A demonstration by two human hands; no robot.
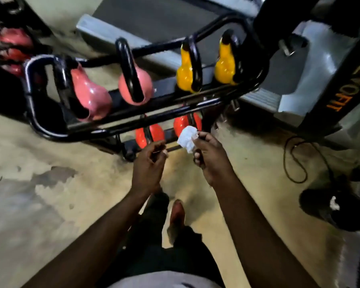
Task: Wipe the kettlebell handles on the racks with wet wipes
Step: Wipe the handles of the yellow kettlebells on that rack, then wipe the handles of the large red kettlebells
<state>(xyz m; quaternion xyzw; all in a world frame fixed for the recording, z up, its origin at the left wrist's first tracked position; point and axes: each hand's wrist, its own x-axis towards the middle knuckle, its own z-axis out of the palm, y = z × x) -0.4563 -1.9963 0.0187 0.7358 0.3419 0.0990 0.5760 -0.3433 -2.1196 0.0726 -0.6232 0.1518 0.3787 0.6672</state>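
Note:
A black tube rack (133,123) carries two pink kettlebells (133,88) and two yellow kettlebells (187,73) on its top shelf, all with black handles. Two orange-red kettlebells (149,134) sit on the lower shelf. My right hand (210,156) pinches a crumpled white wet wipe (187,138) in front of the lower shelf. My left hand (150,163) hovers beside it with its fingers curled, holding nothing that I can make out. Neither hand touches a kettlebell.
A treadmill (268,96) stands behind and to the right of the rack. A black cable (295,163) loops on the concrete floor at right, near a dark object with a white scrap (333,206). More red kettlebells (10,46) sit far left. My shoe (177,215) is below my hands.

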